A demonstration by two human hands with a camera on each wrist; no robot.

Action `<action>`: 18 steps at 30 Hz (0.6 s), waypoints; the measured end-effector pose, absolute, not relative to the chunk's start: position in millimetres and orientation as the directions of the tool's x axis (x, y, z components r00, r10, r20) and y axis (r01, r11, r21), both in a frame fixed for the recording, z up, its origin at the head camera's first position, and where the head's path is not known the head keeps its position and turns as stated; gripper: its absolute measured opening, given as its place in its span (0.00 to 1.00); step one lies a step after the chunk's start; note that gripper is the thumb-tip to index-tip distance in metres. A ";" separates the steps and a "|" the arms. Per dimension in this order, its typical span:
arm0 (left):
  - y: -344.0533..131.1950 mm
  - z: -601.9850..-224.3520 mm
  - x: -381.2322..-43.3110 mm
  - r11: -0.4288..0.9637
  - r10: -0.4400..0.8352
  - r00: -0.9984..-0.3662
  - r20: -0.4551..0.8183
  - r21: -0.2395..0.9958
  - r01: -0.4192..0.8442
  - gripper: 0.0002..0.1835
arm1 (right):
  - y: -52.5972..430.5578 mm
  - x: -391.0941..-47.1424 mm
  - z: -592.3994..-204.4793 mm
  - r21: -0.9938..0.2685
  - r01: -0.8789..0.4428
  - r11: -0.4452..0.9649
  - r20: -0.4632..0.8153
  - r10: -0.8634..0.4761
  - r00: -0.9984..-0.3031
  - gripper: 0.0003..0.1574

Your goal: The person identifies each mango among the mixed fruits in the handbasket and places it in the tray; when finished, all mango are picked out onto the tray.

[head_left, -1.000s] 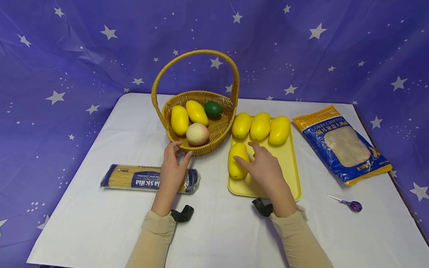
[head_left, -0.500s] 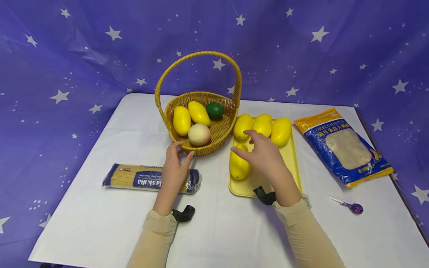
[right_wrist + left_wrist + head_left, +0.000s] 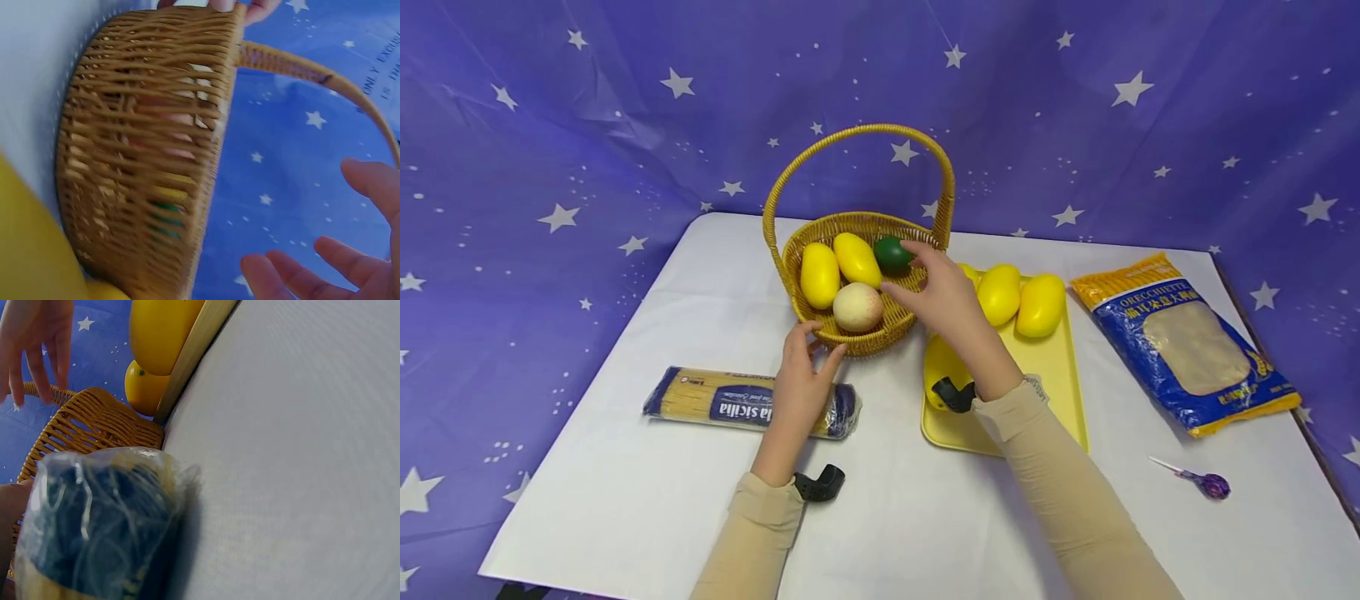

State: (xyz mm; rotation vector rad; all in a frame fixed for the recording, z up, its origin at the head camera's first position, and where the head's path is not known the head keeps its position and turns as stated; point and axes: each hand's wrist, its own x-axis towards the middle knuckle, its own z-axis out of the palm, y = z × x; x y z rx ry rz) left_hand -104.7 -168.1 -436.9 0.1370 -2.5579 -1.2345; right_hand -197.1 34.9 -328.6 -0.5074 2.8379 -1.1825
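A wicker basket (image 3: pixel 902 333) with a tall handle holds two yellow mangoes (image 3: pixel 820 275), a pale peach (image 3: pixel 857 307) and a smooth dark green fruit (image 3: pixel 892 254). My left hand (image 3: pixel 801 387) grips the basket's front rim, fingertips over the edge and thumb outside. Over the basket's right side hovers my right hand (image 3: pixel 951 304), thumb and fingers spread apart near the green fruit. The right wrist view shows this hand (image 3: pixel 375 281) with nothing in its grasp. Beneath the right forearm, a mango (image 3: pixel 943 362) lies partly hidden on the yellow tray (image 3: pixel 1052 400).
Several more mangoes (image 3: pixel 1041 306) line the tray's back. A spaghetti pack (image 3: pixel 700 398) lies under the left forearm. To the right are an orecchiette bag (image 3: pixel 1187 342) and a wrapped lollipop (image 3: pixel 1212 486). A starry purple cloth (image 3: pixel 1037 108) hangs behind the white table (image 3: pixel 587 492).
My right hand has moved from the front mango on the tray up and left to above the basket, leaving the mango there. The left hand stays at the basket rim.
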 end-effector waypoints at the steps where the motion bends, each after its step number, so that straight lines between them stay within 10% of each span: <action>1: -167.6 -437.0 -104.6 0.626 -0.211 -0.951 0.225 0.778 0.045 0.28 | 31.6 -199.6 -330.8 -0.701 -0.282 0.655 0.089 -0.312 -0.946 0.44; 18: -167.1 -437.6 -104.2 0.635 -0.216 -0.945 0.244 0.771 0.054 0.27 | -5.3 -245.5 -370.1 -0.709 -0.160 0.687 -0.093 -0.316 -0.944 0.44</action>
